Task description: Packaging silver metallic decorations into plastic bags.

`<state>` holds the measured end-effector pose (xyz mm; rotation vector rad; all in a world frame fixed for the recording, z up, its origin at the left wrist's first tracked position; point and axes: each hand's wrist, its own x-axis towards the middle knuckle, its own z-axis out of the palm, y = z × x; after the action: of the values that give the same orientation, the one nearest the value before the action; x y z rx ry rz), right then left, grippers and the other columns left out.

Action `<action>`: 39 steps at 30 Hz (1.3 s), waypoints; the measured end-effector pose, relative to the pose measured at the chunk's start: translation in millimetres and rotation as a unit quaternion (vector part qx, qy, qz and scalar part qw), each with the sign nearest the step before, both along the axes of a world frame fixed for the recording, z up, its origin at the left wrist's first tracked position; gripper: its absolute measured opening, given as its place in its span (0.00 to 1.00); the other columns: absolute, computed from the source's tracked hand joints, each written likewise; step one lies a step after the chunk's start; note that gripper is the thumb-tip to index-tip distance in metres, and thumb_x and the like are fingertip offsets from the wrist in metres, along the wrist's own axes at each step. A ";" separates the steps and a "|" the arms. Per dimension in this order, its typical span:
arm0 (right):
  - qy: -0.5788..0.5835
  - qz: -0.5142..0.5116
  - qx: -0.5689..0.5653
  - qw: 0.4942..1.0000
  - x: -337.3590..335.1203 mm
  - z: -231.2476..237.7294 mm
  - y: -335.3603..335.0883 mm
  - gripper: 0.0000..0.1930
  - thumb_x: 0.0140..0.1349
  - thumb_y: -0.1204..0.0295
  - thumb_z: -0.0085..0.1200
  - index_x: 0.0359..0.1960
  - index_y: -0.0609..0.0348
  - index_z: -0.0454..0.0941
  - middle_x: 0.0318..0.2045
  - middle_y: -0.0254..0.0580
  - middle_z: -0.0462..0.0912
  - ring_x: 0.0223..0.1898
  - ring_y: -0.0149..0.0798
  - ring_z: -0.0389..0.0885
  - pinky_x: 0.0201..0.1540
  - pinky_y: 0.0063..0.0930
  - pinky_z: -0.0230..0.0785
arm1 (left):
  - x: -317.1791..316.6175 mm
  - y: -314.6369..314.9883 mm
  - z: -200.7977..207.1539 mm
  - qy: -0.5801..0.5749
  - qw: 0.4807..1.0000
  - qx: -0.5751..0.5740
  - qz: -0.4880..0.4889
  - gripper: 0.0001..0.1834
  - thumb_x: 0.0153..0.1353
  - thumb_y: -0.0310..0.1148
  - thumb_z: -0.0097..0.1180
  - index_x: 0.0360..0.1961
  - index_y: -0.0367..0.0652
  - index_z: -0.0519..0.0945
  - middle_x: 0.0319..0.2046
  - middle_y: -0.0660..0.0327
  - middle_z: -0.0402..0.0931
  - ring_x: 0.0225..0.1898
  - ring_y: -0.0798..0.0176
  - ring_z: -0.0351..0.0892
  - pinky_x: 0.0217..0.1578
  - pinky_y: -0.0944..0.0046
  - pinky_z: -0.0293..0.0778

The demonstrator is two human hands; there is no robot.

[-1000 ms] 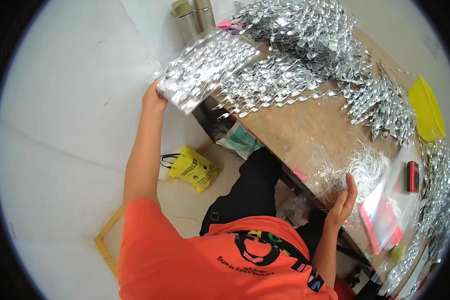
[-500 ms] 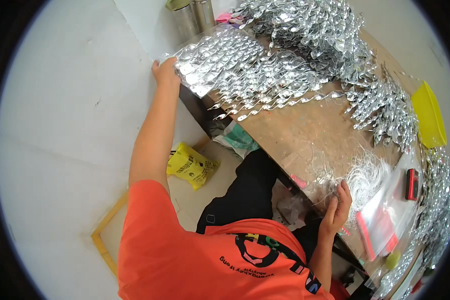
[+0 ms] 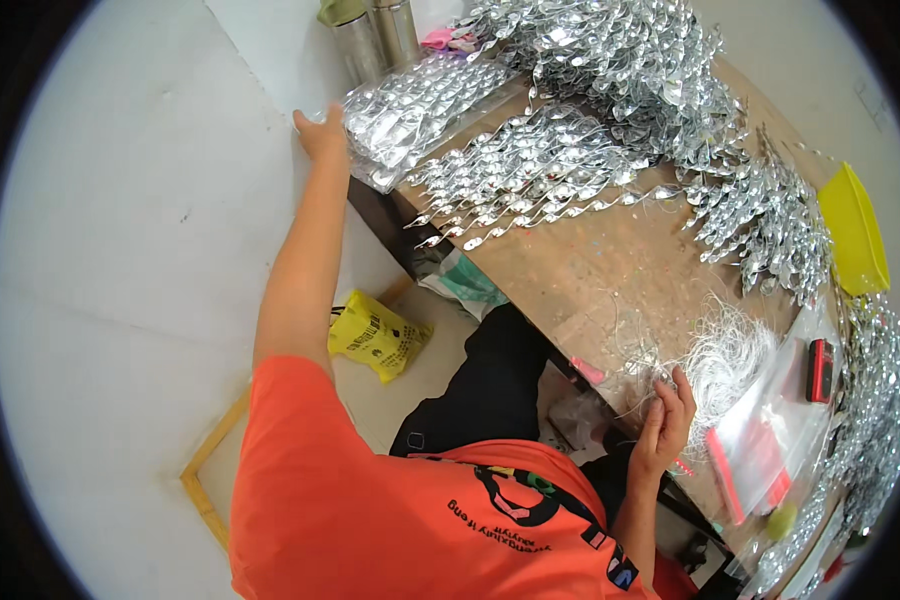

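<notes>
My left hand point(image 3: 321, 134) is at the far left edge of the table, thumb and fingers apart, beside a clear plastic bag of shiny silver pieces point(image 3: 400, 112). Its fingertips are partly hidden against the bag's edge, and no grip on it shows. To the right of the bag lie rows of silver twisted strands point(image 3: 540, 165) with spoon-like drops. My right hand point(image 3: 667, 420) rests at the table's near edge, fingers loosely bent and apart, with nothing visible in them. Next to it is a tangled bundle of white thread point(image 3: 727, 365).
A large heap of silver strands point(image 3: 610, 55) covers the back; more hang at the right point(image 3: 875, 400). Two bottles point(image 3: 358, 45) stand far left. A yellow bin point(image 3: 854, 230), a red-and-black device point(image 3: 820, 370) and clear bags point(image 3: 760, 440) are at right. A yellow bag point(image 3: 378, 338) sits on the floor.
My left hand has let go of the bag's corner and its fingers have spread. The bag has shifted away from the strand rows, uncovering more of them. My right hand has hardly moved.
</notes>
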<state>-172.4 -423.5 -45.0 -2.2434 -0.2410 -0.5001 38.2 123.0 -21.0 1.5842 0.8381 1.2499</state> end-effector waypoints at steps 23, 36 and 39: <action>-0.032 0.031 0.000 0.999 -0.4 -1.3 -2.1 0.10 0.62 0.82 0.48 0.43 0.63 0.78 0.54 0.50 0.74 0.57 0.45 0.72 0.60 0.33 0.62 | -35.4 -33.6 1.1 0.137 0.985 0.010 -0.107 0.58 0.41 0.42 0.74 0.66 0.31 0.49 0.49 0.47 0.72 0.51 0.48 0.72 0.54 0.54 0.66; -0.073 0.043 0.007 0.996 1.3 0.5 1.0 0.12 0.55 0.85 0.51 0.40 0.62 0.79 0.48 0.49 0.77 0.50 0.46 0.75 0.54 0.34 0.66 | -78.8 5.2 33.0 -0.174 0.866 -0.350 -0.311 0.19 0.60 0.25 0.54 0.52 0.27 0.70 0.46 0.47 0.75 0.48 0.52 0.76 0.50 0.54 0.75; -0.037 0.055 0.034 0.997 2.2 7.1 1.4 0.11 0.58 0.82 0.50 0.42 0.62 0.78 0.50 0.50 0.77 0.52 0.47 0.74 0.56 0.35 0.64 | -123.9 1.9 39.9 -0.148 0.868 -0.310 -0.360 0.21 0.59 0.26 0.54 0.53 0.27 0.70 0.47 0.47 0.74 0.49 0.53 0.76 0.50 0.55 0.75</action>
<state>-170.1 -422.1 -37.9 -2.1352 -0.3778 -0.5247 -85.7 124.9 18.9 0.9827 0.3241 0.5612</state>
